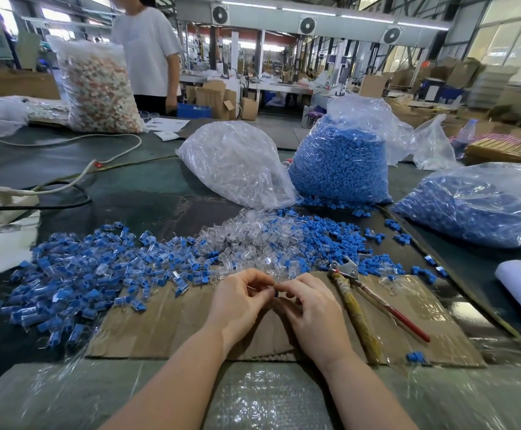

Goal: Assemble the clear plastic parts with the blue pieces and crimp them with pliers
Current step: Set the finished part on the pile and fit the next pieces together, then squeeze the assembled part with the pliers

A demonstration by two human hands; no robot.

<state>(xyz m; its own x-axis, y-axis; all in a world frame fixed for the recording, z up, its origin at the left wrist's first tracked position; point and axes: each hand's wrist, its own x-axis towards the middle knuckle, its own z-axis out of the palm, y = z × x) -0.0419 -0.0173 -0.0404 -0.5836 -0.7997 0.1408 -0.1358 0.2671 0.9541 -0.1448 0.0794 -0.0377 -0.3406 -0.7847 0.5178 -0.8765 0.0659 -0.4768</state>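
Over the cardboard sheet (166,330), the left hand (237,305) and right hand (312,308) met fingertip to fingertip, pinching a small clear part with a blue piece (275,293). Pliers (358,302) lay on its right side; assembled blue-and-clear pieces (76,274) were heaped along its left edge.

You work on matt brown cardboard (166,330) beside glossy clear plastic parts (246,234), matt blue pieces (324,240), crinkled shiny bags (237,162) and bare-metal-headed pliers (346,268) with tape-wrapped handles.
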